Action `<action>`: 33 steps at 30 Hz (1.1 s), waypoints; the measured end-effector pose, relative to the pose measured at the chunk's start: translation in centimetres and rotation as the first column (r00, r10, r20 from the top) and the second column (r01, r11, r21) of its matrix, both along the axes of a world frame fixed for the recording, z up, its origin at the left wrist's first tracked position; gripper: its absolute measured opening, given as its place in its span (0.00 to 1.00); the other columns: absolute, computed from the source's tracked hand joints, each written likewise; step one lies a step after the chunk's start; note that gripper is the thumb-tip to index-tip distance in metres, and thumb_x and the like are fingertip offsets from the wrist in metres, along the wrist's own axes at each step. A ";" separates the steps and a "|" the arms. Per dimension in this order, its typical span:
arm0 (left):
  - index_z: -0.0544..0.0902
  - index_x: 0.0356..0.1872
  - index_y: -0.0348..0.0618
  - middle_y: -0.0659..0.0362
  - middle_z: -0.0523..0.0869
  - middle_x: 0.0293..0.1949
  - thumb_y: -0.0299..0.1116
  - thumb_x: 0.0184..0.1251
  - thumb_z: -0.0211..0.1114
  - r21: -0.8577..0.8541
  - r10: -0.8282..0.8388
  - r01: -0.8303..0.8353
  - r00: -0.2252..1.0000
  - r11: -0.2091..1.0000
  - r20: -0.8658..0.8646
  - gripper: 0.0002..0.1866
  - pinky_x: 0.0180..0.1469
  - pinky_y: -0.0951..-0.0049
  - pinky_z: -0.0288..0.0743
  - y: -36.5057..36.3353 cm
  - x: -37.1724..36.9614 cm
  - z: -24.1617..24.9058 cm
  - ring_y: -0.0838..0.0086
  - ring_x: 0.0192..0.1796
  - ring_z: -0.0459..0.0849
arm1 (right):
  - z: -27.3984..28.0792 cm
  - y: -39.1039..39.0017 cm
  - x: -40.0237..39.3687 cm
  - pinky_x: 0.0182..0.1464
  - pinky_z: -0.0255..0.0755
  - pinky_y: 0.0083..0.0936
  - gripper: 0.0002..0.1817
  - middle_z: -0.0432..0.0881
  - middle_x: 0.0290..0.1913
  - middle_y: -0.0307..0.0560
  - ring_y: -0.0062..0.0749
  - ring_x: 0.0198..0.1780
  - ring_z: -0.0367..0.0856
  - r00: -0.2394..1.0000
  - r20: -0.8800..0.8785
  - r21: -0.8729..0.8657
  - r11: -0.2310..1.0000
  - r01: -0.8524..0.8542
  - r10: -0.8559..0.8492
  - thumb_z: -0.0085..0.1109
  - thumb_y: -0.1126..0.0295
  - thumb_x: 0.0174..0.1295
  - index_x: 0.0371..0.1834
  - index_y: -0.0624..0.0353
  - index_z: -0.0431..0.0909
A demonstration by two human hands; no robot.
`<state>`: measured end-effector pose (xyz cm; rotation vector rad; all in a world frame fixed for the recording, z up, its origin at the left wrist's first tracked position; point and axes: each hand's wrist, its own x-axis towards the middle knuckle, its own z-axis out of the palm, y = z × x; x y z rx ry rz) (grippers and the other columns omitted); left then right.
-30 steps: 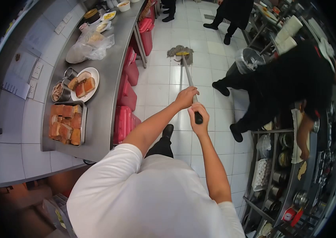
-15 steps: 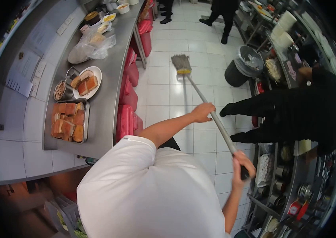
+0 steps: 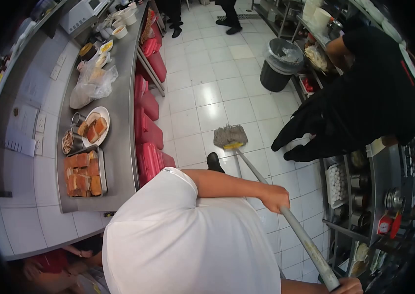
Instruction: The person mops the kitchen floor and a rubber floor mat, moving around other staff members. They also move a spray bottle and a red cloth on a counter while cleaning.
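Note:
My left hand (image 3: 275, 198) is closed around the middle of a mop's grey handle (image 3: 308, 242). Down at the lower right edge, my right hand (image 3: 348, 285) grips the handle's end and is partly cut off by the frame. The grey string mop head (image 3: 230, 136), with its yellow clamp (image 3: 233, 145), lies on the white tiled floor (image 3: 188, 142) ahead of me. A dark shoe (image 3: 214, 162) shows just left of the mop head.
Left, a steel counter (image 3: 119, 161) carries a tray of browned food pieces (image 3: 82, 174), a plate (image 3: 105, 111) and plastic bags (image 3: 94, 81). Pink-red bins (image 3: 147, 128) stand beneath. Right are a lined trash bin (image 3: 275, 76), a black-clothed person (image 3: 359, 93) and steel shelving (image 3: 381, 176). Other people stand farther back.
The mop head has been drawn back toward me. Both hands have moved right and nearer the bottom with the handle. The black-clothed person on the right has shifted posture.

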<state>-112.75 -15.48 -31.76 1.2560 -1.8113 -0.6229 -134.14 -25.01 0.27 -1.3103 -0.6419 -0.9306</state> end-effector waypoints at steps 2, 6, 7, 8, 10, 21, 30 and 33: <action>0.81 0.24 0.46 0.53 0.83 0.23 0.33 0.51 0.65 0.000 0.021 -0.021 0.996 1.000 0.082 0.04 0.31 0.54 0.74 0.2 3.0 -1.7 0.52 0.30 0.82 | -2.1 1.8 2.7 0.14 0.65 0.23 0.18 0.67 0.13 0.36 0.21 0.12 0.66 0.992 0.086 0.104 0.991 0.087 -0.097 0.55 0.64 0.68 0.24 0.54 0.59; 0.86 0.33 0.49 0.55 0.86 0.27 0.32 0.48 0.67 -0.006 0.233 -0.233 0.969 0.972 0.083 0.09 0.36 0.57 0.77 2.8 13.3 -7.1 0.56 0.32 0.84 | -10.0 2.6 7.4 0.26 0.62 0.31 0.13 0.69 0.16 0.43 0.31 0.19 0.68 0.978 -0.085 -0.018 0.981 0.191 -0.192 0.53 0.68 0.58 0.18 0.55 0.63; 0.86 0.32 0.48 0.55 0.86 0.29 0.32 0.47 0.68 0.000 0.339 -0.341 0.933 0.940 0.124 0.09 0.37 0.57 0.77 3.9 16.4 -8.9 0.55 0.33 0.84 | -10.6 6.0 11.2 0.21 0.56 0.27 0.16 0.64 0.11 0.38 0.26 0.13 0.61 0.843 -0.213 -0.020 0.865 0.502 -0.494 0.53 0.69 0.57 0.14 0.53 0.60; 0.85 0.31 0.48 0.54 0.86 0.29 0.33 0.46 0.70 -0.021 0.445 -0.447 0.884 0.894 0.145 0.09 0.39 0.56 0.78 4.9 19.7 -11.4 0.54 0.36 0.84 | -13.8 6.6 13.2 0.22 0.57 0.26 0.16 0.65 0.13 0.39 0.27 0.16 0.64 0.827 -0.305 -0.013 0.870 0.492 -0.472 0.55 0.69 0.57 0.15 0.53 0.62; 0.83 0.31 0.44 0.51 0.85 0.34 0.33 0.46 0.72 0.032 0.635 -0.666 0.723 0.745 0.272 0.10 0.42 0.55 0.77 7.4 25.0 -11.8 0.52 0.41 0.84 | -20.2 7.9 17.2 0.24 0.58 0.23 0.15 0.68 0.18 0.40 0.29 0.21 0.69 0.773 -0.480 0.002 0.881 0.474 -0.415 0.59 0.71 0.57 0.17 0.54 0.65; 0.80 0.44 0.46 0.54 0.81 0.53 0.28 0.44 0.73 -0.063 0.801 -0.868 0.424 0.493 0.422 0.22 0.56 0.57 0.74 16.8 28.4 -9.7 0.56 0.57 0.79 | -34.1 15.2 35.0 0.52 0.73 0.32 0.08 0.79 0.33 0.49 0.41 0.43 0.80 0.861 -0.461 -0.244 0.964 0.107 -0.213 0.61 0.85 0.57 0.27 0.65 0.72; 0.82 0.25 0.46 0.52 0.84 0.30 0.40 0.38 0.72 -0.283 0.871 -0.825 0.480 0.490 0.109 0.13 0.41 0.54 0.77 9.0 20.3 -13.4 0.52 0.38 0.83 | -30.9 1.3 13.3 0.63 0.66 0.37 0.18 0.80 0.49 0.51 0.35 0.53 0.75 0.495 -0.791 -0.237 0.925 0.296 -0.361 0.43 0.62 0.72 0.46 0.67 0.76; 0.81 0.17 0.44 0.53 0.83 0.19 0.43 0.40 0.68 -0.209 0.824 -0.799 0.559 0.564 0.091 0.13 0.26 0.51 0.75 5.9 13.7 -8.2 0.52 0.25 0.84 | -14.7 3.9 13.9 0.43 0.68 0.35 0.10 0.75 0.28 0.46 0.32 0.33 0.73 0.940 -0.325 -0.067 0.994 0.090 -0.107 0.45 0.68 0.67 0.32 0.63 0.72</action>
